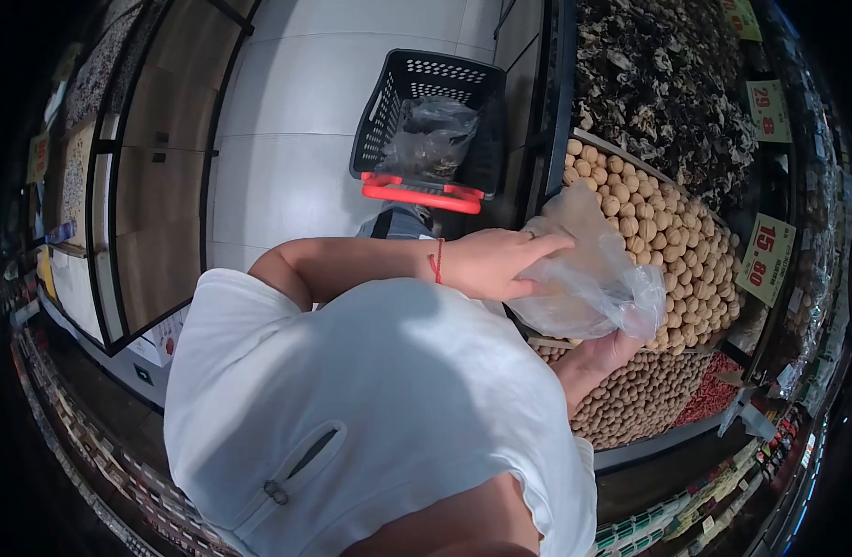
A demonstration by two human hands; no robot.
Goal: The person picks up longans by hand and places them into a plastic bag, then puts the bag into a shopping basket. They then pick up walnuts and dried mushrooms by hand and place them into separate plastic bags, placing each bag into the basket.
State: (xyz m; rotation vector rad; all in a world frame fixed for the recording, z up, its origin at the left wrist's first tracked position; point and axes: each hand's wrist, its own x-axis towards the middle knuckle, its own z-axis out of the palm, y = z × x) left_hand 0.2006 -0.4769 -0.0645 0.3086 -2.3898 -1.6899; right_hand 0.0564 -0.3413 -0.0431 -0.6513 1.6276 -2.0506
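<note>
A clear plastic bag [598, 283] is held in front of me over the bins of loose goods. My left hand [500, 263], with a red string on its wrist, reaches across my white shirt and grips the bag's left side, fingers laid along its top. Under the bag, my right hand [600, 357] holds it from below, mostly hidden by the plastic and my shirt. The bag looks slack; I cannot tell what it contains. Just behind it lies a bin of walnuts [672, 227].
A black shopping basket [417, 88] with red handles stands on the pale floor ahead, a filled plastic bag inside. The right side holds bins of dark dried fungus [658, 84], small round nuts [630, 399] and red dried fruit [714, 390], with a price tag [765, 260]. Shelves stand at left.
</note>
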